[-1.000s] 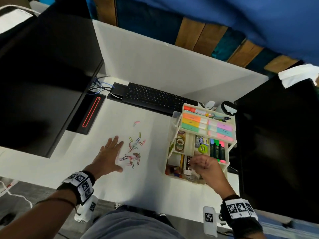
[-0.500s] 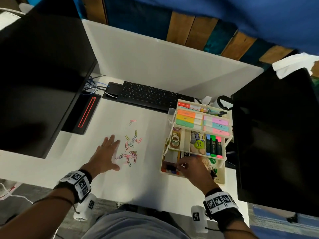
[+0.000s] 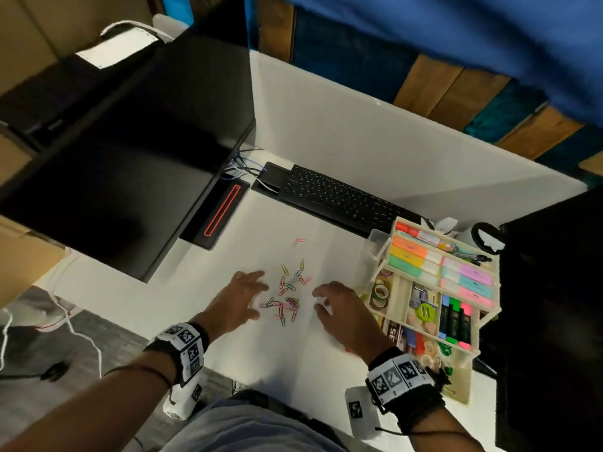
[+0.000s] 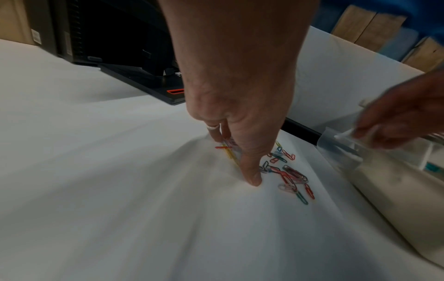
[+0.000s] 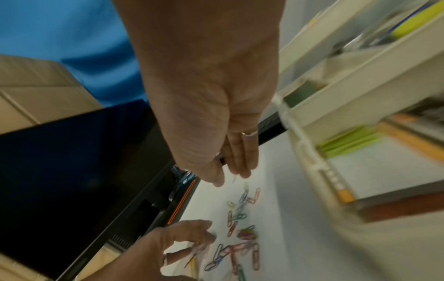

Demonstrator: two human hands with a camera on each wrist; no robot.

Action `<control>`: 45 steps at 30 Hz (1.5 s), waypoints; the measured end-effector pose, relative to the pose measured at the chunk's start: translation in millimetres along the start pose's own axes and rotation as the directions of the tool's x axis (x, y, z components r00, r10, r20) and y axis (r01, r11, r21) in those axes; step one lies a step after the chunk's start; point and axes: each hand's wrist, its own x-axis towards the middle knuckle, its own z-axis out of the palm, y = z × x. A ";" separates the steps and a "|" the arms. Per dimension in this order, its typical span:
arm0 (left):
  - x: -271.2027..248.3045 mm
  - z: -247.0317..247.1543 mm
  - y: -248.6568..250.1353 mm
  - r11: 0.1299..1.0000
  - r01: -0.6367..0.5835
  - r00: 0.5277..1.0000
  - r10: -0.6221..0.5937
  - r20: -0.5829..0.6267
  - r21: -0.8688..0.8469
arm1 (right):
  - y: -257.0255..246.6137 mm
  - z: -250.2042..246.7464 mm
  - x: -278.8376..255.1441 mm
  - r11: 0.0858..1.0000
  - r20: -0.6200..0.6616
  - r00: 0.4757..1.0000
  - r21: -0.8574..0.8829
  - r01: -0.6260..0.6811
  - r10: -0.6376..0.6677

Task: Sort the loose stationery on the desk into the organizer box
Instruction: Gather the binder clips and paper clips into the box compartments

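Paper clips [image 3: 288,293]: a loose scatter of coloured clips on the white desk [image 3: 169,298], just left of the organizer box; one pink clip [image 3: 298,242] lies apart from the rest, on the keyboard side.
Organizer box [image 3: 404,316]: cream, tiered and swung open, standing at the right edge of the desk just beside the clips.
Box contents: highlighters [image 3: 455,322] upright in a front compartment, sticky-note pads [image 3: 439,272] in coloured rows on the top tier, tape rolls [image 3: 380,291] in the compartment nearest the clips.
Left hand [image 3: 236,301]: on the far side of the clips from the box, fingers spread and fairly straight, tips down on the desk at the edge of the scatter; in the left wrist view the thumb [image 4: 251,171] presses the surface right beside a clip. Nothing is held.
Right hand [image 3: 341,313]: between the clips and the box, above the desk, fingers loosely bent and apart; the picture is blurred, but no clip shows in its grasp.
Keyboard [image 3: 336,199]: black, beyond the clips and behind the box.
Monitor [image 3: 130,164]: dark screen, well to the left of the box, past the left hand.
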 end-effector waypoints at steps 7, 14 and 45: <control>3.1 -7.4 -11.2 0.992 -0.114 0.994 0.114 -0.003 -0.059 | -6.4 45.6 101.8 0.973 0.094 0.970 -0.068 -0.219 0.224; 7.9 8.1 -39.4 0.964 -0.163 0.979 0.131 0.154 0.212 | 6.2 45.6 151.7 0.985 0.163 0.980 -0.148 -0.092 0.116; 19.9 -49.1 2.0 0.972 0.038 0.998 -0.023 0.064 -0.231 | -17.8 73.1 59.2 0.994 -0.142 0.984 0.029 -0.101 0.104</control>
